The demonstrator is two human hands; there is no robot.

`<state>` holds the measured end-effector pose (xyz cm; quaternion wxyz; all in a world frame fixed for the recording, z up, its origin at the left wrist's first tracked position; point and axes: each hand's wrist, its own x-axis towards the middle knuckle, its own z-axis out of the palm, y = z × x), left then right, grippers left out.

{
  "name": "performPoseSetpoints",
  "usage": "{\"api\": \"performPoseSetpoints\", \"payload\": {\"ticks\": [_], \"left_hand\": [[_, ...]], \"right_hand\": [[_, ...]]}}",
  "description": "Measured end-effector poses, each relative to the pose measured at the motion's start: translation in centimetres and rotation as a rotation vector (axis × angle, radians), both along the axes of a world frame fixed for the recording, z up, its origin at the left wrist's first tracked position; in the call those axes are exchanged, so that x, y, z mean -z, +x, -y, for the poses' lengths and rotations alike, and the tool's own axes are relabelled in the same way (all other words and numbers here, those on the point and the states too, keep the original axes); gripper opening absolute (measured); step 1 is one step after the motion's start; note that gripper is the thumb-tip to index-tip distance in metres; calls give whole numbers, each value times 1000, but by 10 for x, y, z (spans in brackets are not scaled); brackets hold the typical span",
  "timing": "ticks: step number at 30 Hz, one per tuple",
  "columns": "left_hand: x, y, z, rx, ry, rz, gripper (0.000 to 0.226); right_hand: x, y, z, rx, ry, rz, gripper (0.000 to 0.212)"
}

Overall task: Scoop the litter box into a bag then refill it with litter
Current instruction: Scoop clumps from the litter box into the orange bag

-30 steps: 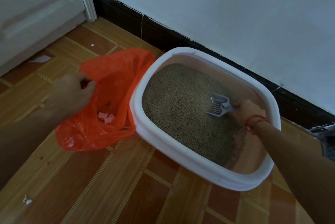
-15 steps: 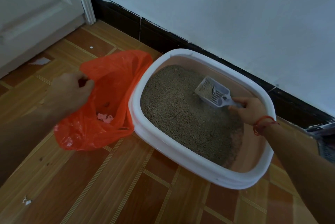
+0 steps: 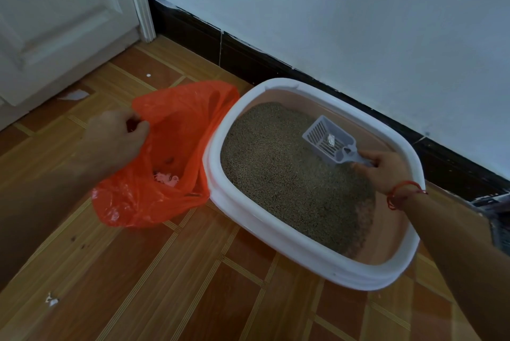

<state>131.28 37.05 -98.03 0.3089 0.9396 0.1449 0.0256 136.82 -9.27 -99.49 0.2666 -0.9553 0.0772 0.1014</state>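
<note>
While the litter box [image 3: 311, 251] is sitting on the floor [image 3: 176, 280] against the wall [image 3: 331, 23], both hands are working to one end: getting a scoop's catch into the bag. The left hand [image 3: 116, 142] is pinching the bag [image 3: 165, 183] by its rim, fingers curled shut on the orange film, lifting the mouth open and holding it just beside the box so little can spill between them. Something pale pink is lying in the bag below those fingers. The right hand [image 3: 383, 172] is gripping the scoop [image 3: 329, 142] by its handle, fingers wrapped closed around it, with the slotted basket reaching out beyond the fingertips, lifted and tilted over the litter [image 3: 289, 180]; I judge this is letting loose grains sift back down. A small whitish clump is sitting in the basket. The litter is heaped toward the bag side, leaving bare tray under the right wrist.
</note>
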Motion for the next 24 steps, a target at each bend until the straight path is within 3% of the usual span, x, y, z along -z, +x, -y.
{"api": "performPoseSetpoints", "payload": {"ticks": [17, 24], "left_hand": [[1, 1, 0, -7, 0, -1, 20], [2, -1, -2, -35, 34, 41, 20]], "right_hand": [[2, 2, -30, -15, 40, 22, 41], [-8, 10, -72, -148, 44, 58, 35]]}}
